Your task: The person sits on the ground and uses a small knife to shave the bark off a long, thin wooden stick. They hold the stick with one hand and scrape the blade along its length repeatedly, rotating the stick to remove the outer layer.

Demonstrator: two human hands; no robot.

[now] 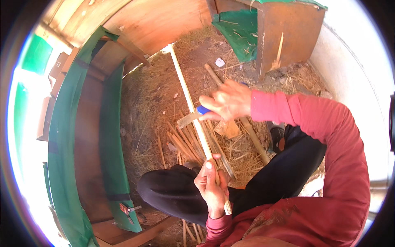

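Note:
A long, pale wooden strip [184, 84] runs from near my lap up and away toward the far wall. My left hand [212, 187] is closed round it close to its near end, thumb along the top. In my right hand [228, 101], the fingers are wrapped round a knife whose handle is blue. The knife's broad blade [188, 120] lies across the strip at about its middle, touching or just over it. Below, several split wooden sticks [185, 142] lie in a loose pile on the straw-covered ground.
On the left stands a wooden frame with green sheeting [111, 136]. A brown wooden cabinet [290, 33] with green cloth stands at the far right. Beyond my right hand, a thick pole [255, 142] lies on the ground beside a wood block [227, 129]. My dark-trousered legs are bent beneath my arms.

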